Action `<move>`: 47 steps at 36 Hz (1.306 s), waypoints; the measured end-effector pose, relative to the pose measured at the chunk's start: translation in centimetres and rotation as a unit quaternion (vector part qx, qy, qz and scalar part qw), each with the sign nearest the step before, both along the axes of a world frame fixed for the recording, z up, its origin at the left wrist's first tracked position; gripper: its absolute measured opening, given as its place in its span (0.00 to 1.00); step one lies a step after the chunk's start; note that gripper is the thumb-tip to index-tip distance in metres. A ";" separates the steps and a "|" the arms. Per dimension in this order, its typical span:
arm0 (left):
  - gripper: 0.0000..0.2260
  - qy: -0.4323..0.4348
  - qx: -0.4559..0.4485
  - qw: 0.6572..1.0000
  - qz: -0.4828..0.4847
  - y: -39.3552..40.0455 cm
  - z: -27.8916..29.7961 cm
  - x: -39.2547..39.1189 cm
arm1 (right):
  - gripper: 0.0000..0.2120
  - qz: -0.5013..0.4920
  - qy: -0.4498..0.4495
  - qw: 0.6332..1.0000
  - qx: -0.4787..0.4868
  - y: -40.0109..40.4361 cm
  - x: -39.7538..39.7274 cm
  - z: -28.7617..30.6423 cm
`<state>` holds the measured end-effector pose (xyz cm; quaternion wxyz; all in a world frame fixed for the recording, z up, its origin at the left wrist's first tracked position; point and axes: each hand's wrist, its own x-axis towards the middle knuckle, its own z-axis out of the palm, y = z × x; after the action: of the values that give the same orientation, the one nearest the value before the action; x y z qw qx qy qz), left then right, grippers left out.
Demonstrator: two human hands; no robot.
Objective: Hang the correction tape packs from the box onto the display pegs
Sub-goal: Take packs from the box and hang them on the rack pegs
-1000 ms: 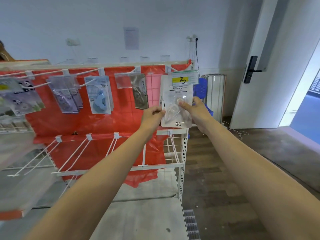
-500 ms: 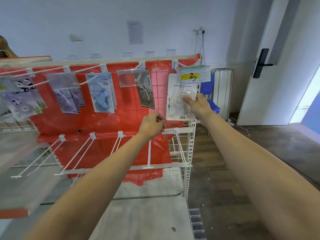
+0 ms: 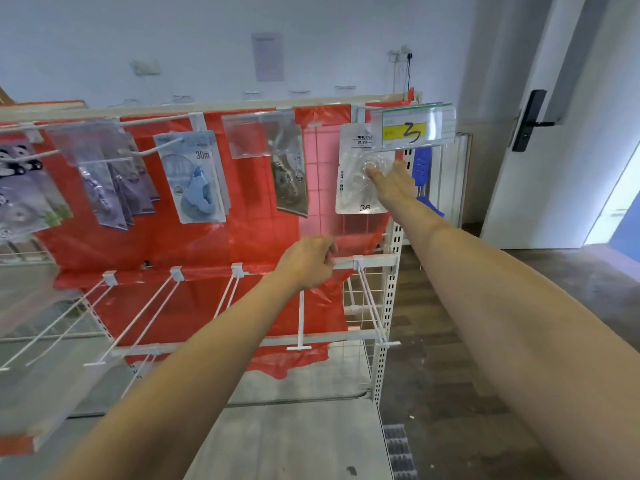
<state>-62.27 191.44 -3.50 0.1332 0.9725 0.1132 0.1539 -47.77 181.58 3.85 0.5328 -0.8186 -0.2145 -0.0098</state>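
A white correction tape pack (image 3: 360, 174) hangs at the upper right of the display rack (image 3: 388, 306), its top edge tucked behind a clear price tag holder (image 3: 414, 128) with a yellow label. The right hand (image 3: 391, 185) reaches up to it, fingers extended, with a fingertip pressing on the clear bubble in the middle of the pack; nothing is clamped in that hand. The number 36 is printed at the pack's bottom edge.

The left hand (image 3: 308, 263) sits lower, near the centre of the frame, fingers curled loosely in front of the white crossbar (image 3: 374, 261) of the lower row. Whether it touches the bar cannot be told, and nothing shows in its grip. The two hands are well apart, the right one high and the left one low.

A red plastic sheet (image 3: 249, 216) backs the rack. To the left along the top row hang other packs: a grey one (image 3: 289, 178) behind a clear tag holder, a blue one marked 30m (image 3: 194, 178), a bunch of purple ones (image 3: 114, 188), and panda-printed ones (image 3: 24, 199) at the far left edge, blurred. The lower row holds bare white pegs (image 3: 145, 313) jutting forward. At the right of the frame stands a white door (image 3: 561, 133) with a black handle (image 3: 528, 121), and the floor (image 3: 433, 393) below is dark wood.
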 end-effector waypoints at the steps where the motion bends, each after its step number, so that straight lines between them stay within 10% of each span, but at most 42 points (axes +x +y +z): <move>1: 0.09 0.004 0.003 1.000 0.002 0.3 -0.1 0.0 | 0.29 -0.004 0.003 1.000 -0.012 0.4 0.1 -0.2; 11: 0.11 0.029 0.028 0.999 0.020 1.3 0.2 -1.3 | 0.19 -0.003 -0.030 0.989 -0.143 0.5 -0.5 -3.2; 24: 0.14 0.118 0.089 0.988 0.033 -0.6 0.0 -5.9 | 0.16 0.090 -0.206 0.878 -0.422 -3.7 -7.0 -7.0; 47: 0.15 0.263 0.068 0.961 0.045 7.9 -6.6 -23.1 | 0.18 0.173 -0.141 0.860 -0.458 3.8 -24.2 -13.2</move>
<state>-85.41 199.33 -10.12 0.0248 0.9793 0.1775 -0.0938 -72.00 185.39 -9.31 0.0544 -0.9099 -0.4059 0.0663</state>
